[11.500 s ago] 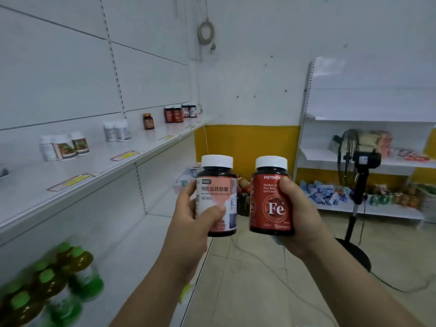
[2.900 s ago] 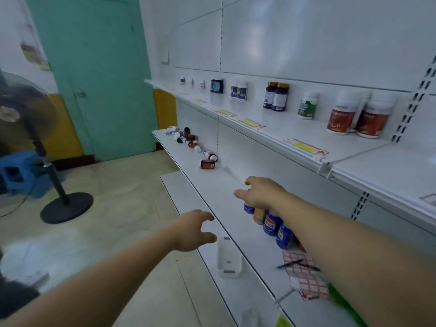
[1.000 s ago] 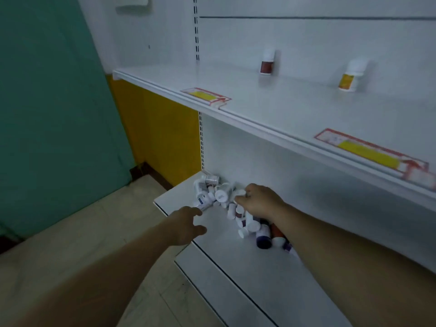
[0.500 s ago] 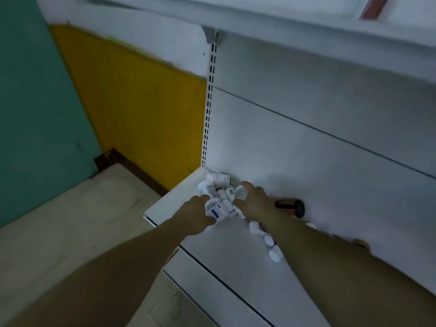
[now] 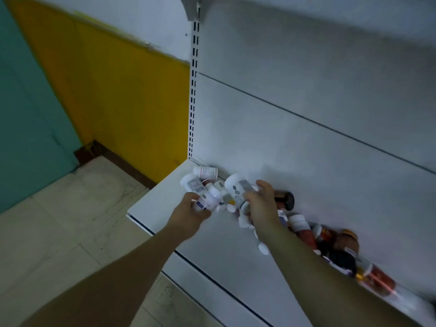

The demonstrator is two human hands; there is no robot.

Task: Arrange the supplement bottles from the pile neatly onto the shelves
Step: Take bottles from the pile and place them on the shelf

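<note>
Head view: picking from the pile [image 5: 299,223] is judged to be in hand, the left grip [image 5: 190,214] being curled round a blue-labelled white bottle [image 5: 208,199] and the right grip [image 5: 259,206] round a grey-labelled white bottle [image 5: 237,190], both just above the heap at the far left corner of the lower shelf [image 5: 162,199]. Both bottles must next be lifted clear and stood upright on a shelf without loose neighbours being scattered. Half a second earlier the right grip was merely laid on the pile; the left hold is unchanged.
</note>
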